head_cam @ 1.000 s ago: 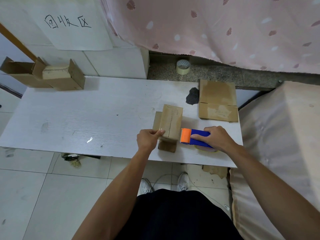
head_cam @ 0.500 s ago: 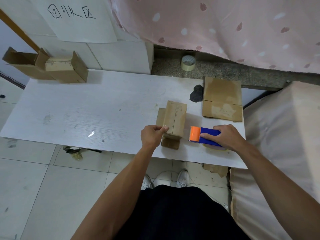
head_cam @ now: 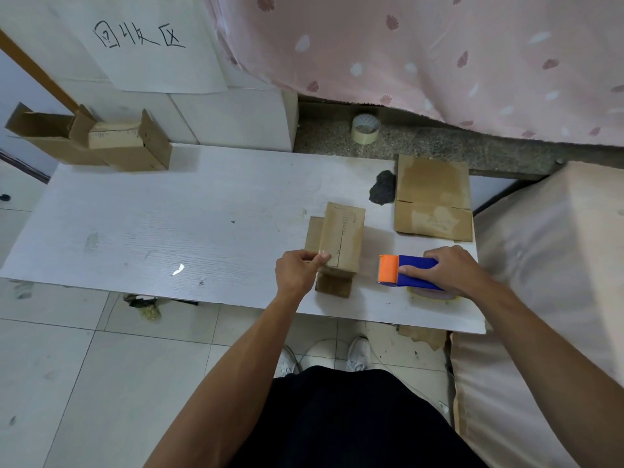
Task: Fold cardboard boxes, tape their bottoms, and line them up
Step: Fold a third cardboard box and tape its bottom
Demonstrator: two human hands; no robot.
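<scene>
The left hand [head_cam: 297, 272] pinches the near corner of the cardboard box [head_cam: 341, 243]; the right hand [head_cam: 450, 270] grips the blue-and-orange tape dispenser [head_cam: 405, 270] on the white table [head_cam: 169, 231].

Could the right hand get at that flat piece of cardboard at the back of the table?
Probably yes. The flat cardboard lies just beyond the right hand, with bare table between. But that hand grips the tape dispenser and would likely have to put it down first.

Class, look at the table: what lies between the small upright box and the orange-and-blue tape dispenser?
In the head view, only bare white table lies between the box and the tape dispenser. The two do not touch.
</scene>
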